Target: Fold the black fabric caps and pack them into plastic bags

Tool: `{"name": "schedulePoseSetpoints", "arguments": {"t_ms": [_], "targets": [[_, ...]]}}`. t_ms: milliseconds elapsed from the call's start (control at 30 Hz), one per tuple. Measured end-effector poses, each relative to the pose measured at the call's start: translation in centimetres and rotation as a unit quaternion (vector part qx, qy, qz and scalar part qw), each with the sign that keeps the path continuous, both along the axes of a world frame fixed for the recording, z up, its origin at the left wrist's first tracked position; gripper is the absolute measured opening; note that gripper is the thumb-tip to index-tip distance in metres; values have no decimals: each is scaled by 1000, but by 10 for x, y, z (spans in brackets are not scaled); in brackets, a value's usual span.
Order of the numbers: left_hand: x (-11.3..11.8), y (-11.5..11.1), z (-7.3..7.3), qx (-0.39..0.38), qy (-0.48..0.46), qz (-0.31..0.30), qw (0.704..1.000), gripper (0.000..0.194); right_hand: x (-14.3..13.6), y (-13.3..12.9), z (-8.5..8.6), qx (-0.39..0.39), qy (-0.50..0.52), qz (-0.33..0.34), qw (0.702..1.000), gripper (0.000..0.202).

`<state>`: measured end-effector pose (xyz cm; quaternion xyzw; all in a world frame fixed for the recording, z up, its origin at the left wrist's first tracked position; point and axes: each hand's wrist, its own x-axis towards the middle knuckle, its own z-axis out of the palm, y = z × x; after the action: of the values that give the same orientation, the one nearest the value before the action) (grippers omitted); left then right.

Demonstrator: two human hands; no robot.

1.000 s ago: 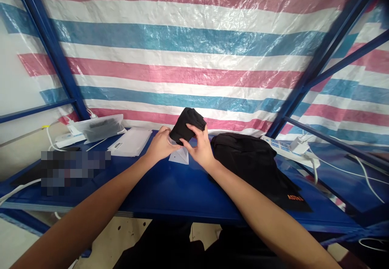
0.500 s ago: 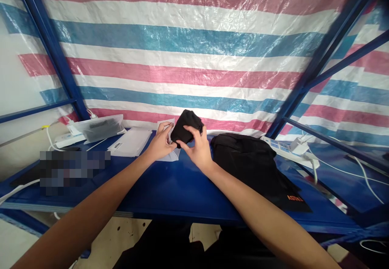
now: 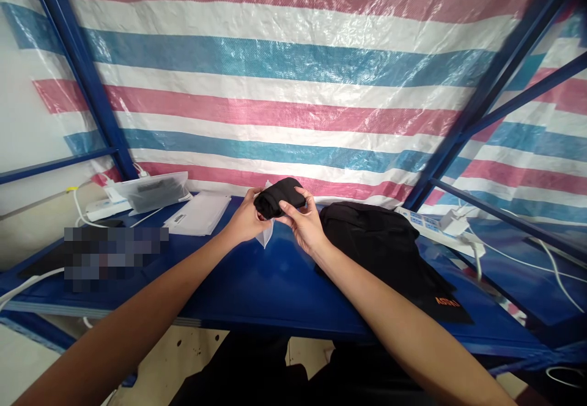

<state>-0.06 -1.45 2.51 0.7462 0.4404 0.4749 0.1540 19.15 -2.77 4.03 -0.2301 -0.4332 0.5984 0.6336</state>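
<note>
A rolled bundle of black cloth [image 3: 285,195] is held up over the blue tabletop, lying slanted between both hands. My right hand [image 3: 306,221] grips its right side, thumb in front and fingers over the far edge. At its left end, my left hand [image 3: 247,219] closes around a translucent plastic bag [image 3: 265,236], whose lower corner hangs below the fingers. The bundle's left end touches the left hand; whether any of it is inside the bag cannot be made out. Right of the hands lies spread black cloth [image 3: 371,241] with orange lettering.
Flat translucent bags [image 3: 197,213] are stacked to the left, near a propped frosted pouch [image 3: 156,191]. White power strips with cables stand at both sides, one at the right [image 3: 440,232]. Blue metal posts and a striped tarp [image 3: 284,112] enclose the desk [image 3: 257,290].
The black bundle has tipped from upright to slanted, its left end swinging down toward my left hand. The plastic bag now shows mostly below the hands.
</note>
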Motion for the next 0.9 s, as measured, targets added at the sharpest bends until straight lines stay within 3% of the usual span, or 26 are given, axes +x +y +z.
{"name": "schedulePoseSetpoints", "arguments": {"t_ms": [200, 367, 467, 600, 700, 800, 900], "targets": [[3, 1, -2, -6, 12, -12, 1000, 55, 4, 2, 2, -17, 12, 16, 1000, 85], [2, 2, -2, -6, -57, -43, 997, 63, 9, 2, -3, 107, -156, -84, 978, 80], [1, 3, -1, -13, -87, -62, 994, 66, 13, 0, -3, 186, -268, -168, 930, 70], [0, 0, 2, -3, -78, -44, 996, 77, 18, -3, -2, 275, -417, -271, 823, 57], [1, -6, 6, 25, -26, -20, 999, 82, 16, -6, -3, 293, -507, -303, 752, 54], [0, -11, 11, 41, 23, -11, 999, 86, 13, -9, -5, 304, -555, -295, 716, 56], [-3, -12, 16, 35, 28, -13, 999, 87, 9, -14, -8, 317, -568, -250, 718, 61]]}}
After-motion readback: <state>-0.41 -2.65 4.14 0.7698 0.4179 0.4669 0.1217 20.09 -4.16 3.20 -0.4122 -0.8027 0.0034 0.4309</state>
